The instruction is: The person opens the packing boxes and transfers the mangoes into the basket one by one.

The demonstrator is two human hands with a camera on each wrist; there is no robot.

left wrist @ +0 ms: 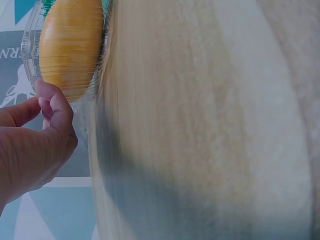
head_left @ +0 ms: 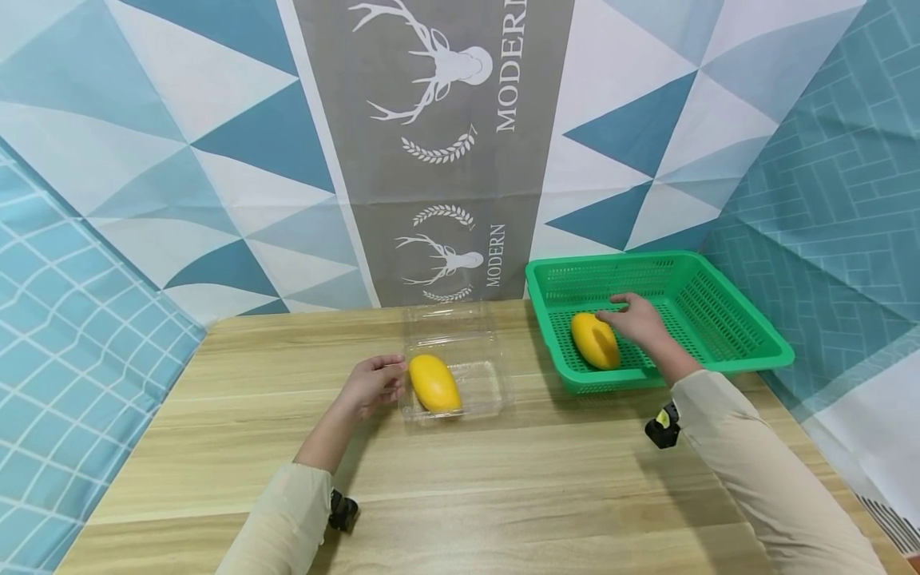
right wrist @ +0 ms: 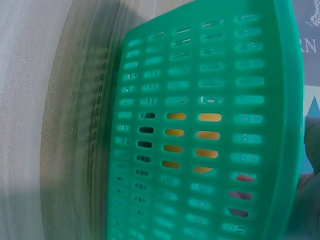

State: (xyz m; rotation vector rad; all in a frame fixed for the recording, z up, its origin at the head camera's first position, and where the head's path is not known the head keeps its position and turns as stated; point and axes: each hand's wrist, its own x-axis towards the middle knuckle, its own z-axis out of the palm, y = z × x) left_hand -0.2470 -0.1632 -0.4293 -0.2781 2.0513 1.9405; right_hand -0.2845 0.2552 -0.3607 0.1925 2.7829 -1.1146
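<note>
A yellow mango (head_left: 434, 384) lies in a clear plastic clamshell box (head_left: 485, 385), whose lid stands folded back towards the wall. My left hand (head_left: 373, 386) pinches the box's left rim between thumb and forefinger, as the left wrist view shows with the hand (left wrist: 42, 132) beside the mango (left wrist: 72, 47). Inside the green basket (head_left: 726, 307) sits a second yellow mango (head_left: 595, 342). Over it, at its upper right, is my right hand (head_left: 638, 321), thumb and fingers apart. In the right wrist view the basket wall (right wrist: 200, 90) hides most of that hand and mango.
The wooden table (head_left: 503, 495) carries the box at its middle and the basket at the back right. A patterned wall covering (head_left: 446, 176) rises directly behind both. Small black cameras (head_left: 663, 427) hang at the cuffs of both sleeves.
</note>
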